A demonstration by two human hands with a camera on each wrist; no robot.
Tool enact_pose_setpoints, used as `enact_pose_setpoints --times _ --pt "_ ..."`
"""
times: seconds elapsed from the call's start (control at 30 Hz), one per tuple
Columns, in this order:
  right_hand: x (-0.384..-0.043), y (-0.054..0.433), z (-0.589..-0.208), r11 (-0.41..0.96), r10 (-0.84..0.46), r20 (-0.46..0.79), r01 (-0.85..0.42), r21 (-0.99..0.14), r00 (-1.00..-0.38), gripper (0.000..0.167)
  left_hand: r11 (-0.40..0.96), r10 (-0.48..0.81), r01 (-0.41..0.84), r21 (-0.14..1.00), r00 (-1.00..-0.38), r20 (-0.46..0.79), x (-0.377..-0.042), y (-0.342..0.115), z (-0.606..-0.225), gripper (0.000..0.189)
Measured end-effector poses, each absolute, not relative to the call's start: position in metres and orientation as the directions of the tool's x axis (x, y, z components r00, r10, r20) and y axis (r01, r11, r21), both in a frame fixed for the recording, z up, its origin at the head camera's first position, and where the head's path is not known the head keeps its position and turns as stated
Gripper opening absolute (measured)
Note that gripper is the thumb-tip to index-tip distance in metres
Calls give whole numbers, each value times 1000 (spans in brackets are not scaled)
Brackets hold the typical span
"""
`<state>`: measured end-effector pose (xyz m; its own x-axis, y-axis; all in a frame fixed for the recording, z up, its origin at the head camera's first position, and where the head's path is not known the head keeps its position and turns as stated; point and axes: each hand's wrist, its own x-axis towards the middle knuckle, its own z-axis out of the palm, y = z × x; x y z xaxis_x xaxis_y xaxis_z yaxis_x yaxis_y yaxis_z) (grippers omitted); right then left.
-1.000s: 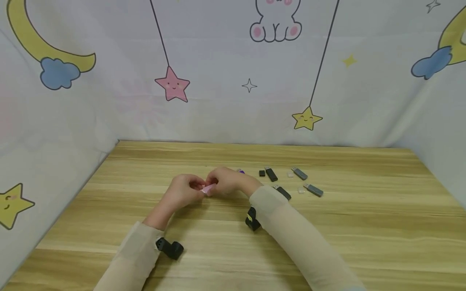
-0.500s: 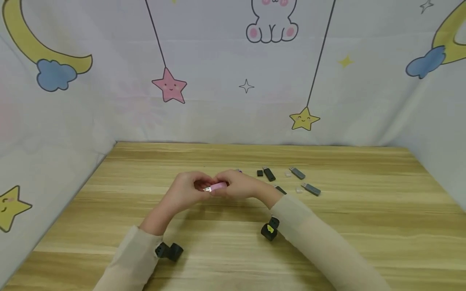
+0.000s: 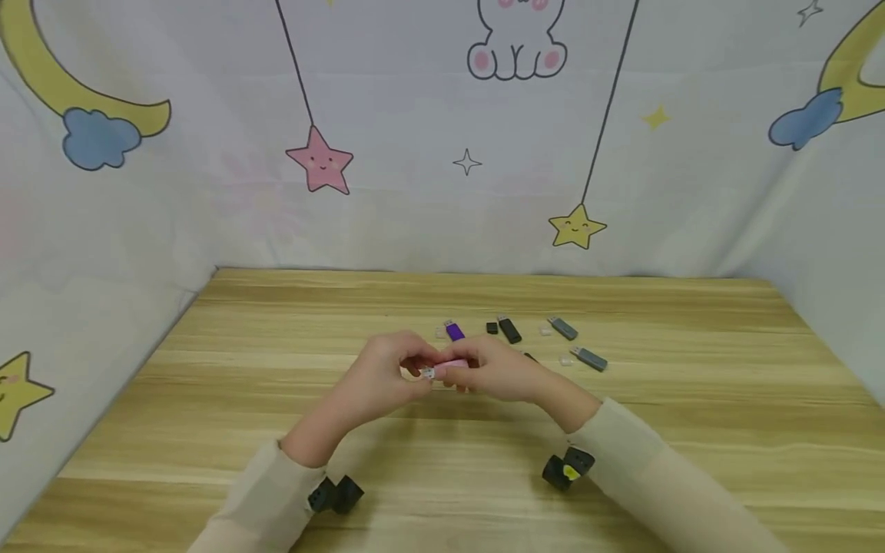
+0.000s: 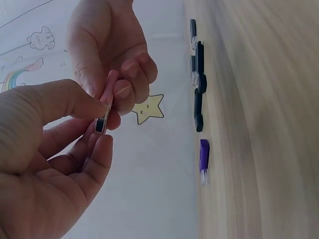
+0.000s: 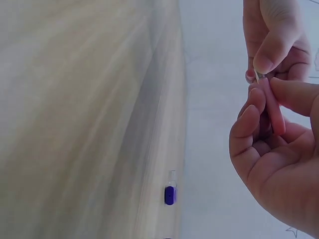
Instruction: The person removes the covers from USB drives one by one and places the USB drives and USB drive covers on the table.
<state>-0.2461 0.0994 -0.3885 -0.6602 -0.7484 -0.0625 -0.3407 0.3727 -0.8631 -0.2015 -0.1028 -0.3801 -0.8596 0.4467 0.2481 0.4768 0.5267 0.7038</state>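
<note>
A pink USB flash drive [image 3: 452,364] is held between both hands above the table. My right hand [image 3: 501,370] pinches its pink body between thumb and curled fingers. The thumb and fingers of my left hand [image 3: 387,378] hold the drive's metal plug [image 4: 100,125], whose open end faces the left wrist camera. Whether a clear cap sits on the plug cannot be told. Behind the hands lies a purple USB flash drive [image 3: 454,331], with a clear cap [image 3: 440,333] beside its plug.
Farther right on the wooden table [image 3: 276,322] lie a black flash drive [image 3: 509,329] with a black cap [image 3: 492,328], and two grey flash drives [image 3: 563,328] with clear caps. My right hand mostly hides another black drive [image 3: 530,357]. A printed cloth [image 3: 401,223] hangs behind.
Both hands have moved right and nearer with the pink flash drive. Its plug came into sight, pointing left. The purple drive and its cap are now more visible.
</note>
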Motion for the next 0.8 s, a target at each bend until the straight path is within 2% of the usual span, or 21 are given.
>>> enact_pose_setpoints --times 0.2,0.47,0.8 --pt "-233 118 -396 349 -719 -37 -315 -882 -694 22 491 499 523 696 -824 267 -197 -87 -381 22" --pt "-217 138 -399 373 -671 -44 -286 -882 -740 27 443 537 516 733 -808 243 -192 -76 -385 20" --pt "-211 147 -406 386 -662 -62 -269 -882 -747 27 440 512 394 806 -848 136 -189 -66 -395 22"
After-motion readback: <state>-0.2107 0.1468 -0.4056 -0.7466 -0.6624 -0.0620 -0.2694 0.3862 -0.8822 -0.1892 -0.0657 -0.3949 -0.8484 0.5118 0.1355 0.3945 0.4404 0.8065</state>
